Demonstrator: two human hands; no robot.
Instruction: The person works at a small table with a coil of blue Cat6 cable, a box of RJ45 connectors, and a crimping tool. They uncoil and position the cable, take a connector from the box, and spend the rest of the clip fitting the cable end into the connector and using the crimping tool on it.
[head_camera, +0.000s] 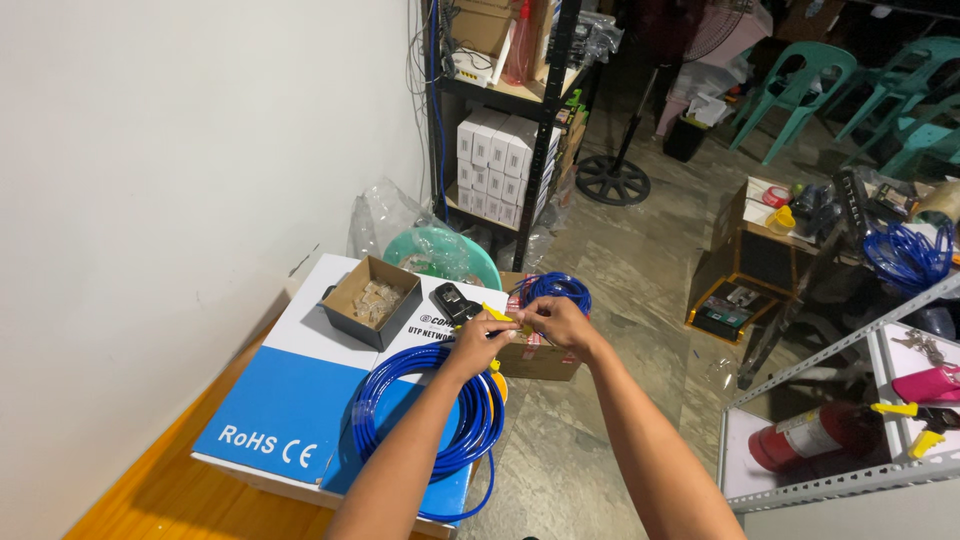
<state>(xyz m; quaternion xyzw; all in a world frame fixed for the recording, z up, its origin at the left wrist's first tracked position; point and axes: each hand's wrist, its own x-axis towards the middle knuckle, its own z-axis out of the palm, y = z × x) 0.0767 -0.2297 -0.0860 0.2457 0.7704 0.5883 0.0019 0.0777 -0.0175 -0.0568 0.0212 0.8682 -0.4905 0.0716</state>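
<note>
Straight out from the body, both forearms reached over the near corner of the blue-and-white cable carton (300, 400), and the two hands met above its far right edge. Left hand (478, 345) was curled, fingers pressed together around a yellow-handled tool (497, 314) whose tip showed just beyond the knuckles. Right hand (558, 322) faced it, thumb and forefinger pinching the end of the blue network cable (430, 415); what lay between the fingertips was too small to make out. Below the left wrist the cable lay coiled on the carton, one loop hanging past the carton's near edge. Just beyond the left fingers sat a black handheld device (455, 300), and further left an open cardboard box of clear connectors (372, 298). Under the right hand stood a small brown box (535, 358), with a second blue cable coil (555, 288) behind the fingers. To the right of the right forearm the tiled floor (640, 290) lay open.
</note>
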